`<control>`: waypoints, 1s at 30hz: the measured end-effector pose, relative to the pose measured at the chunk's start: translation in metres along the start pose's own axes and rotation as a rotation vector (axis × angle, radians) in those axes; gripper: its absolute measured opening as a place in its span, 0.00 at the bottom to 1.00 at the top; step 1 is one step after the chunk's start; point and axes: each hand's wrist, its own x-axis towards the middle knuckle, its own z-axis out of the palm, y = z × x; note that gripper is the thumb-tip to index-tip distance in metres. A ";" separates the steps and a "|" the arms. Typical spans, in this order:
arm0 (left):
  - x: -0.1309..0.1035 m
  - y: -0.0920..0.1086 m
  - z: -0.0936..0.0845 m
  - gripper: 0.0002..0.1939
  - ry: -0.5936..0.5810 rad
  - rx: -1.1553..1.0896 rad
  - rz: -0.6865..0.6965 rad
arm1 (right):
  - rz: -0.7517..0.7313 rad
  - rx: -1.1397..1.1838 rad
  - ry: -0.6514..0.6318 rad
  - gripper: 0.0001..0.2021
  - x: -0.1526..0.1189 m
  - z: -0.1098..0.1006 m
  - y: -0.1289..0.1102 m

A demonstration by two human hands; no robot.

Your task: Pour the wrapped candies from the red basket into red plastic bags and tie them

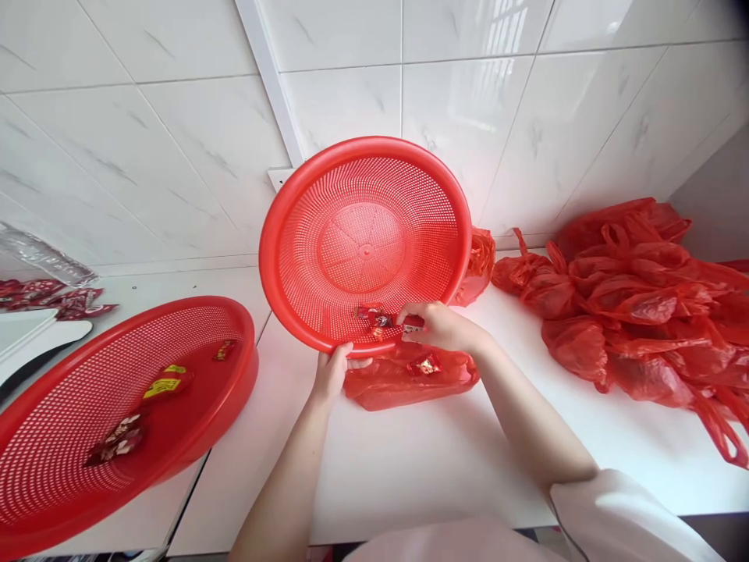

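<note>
A red plastic colander basket (366, 242) is tipped up on its side, its open mouth facing me. My left hand (335, 373) is closed on its lower rim, thumb on top and fingers underneath. At the lower right of the rim, my right hand (441, 326) reaches into the basket, its fingers closed around a red wrapped candy (413, 328). Several small wrapped candies (378, 318) lie beside those fingertips in the bottom of the tilted basket. Below the rim is a red plastic bag (386, 386) lying on the table, with a wrapped candy (425, 364) at its mouth.
At left a second red basket (234, 406) holds a few packets, one red with a yellow label (167, 382). Many filled, tied red bags (632, 312) are heaped on the right of the white table (409, 468). A tiled wall (345, 101) stands behind.
</note>
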 end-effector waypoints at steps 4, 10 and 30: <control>0.000 0.002 -0.001 0.22 0.014 -0.012 0.003 | -0.054 0.075 -0.055 0.06 -0.003 -0.001 -0.008; 0.000 0.002 0.000 0.24 0.005 -0.034 0.002 | -0.128 0.076 0.063 0.09 0.001 0.008 -0.004; -0.002 0.006 0.000 0.22 0.050 0.036 -0.042 | -0.159 0.034 -0.036 0.15 0.002 0.020 -0.014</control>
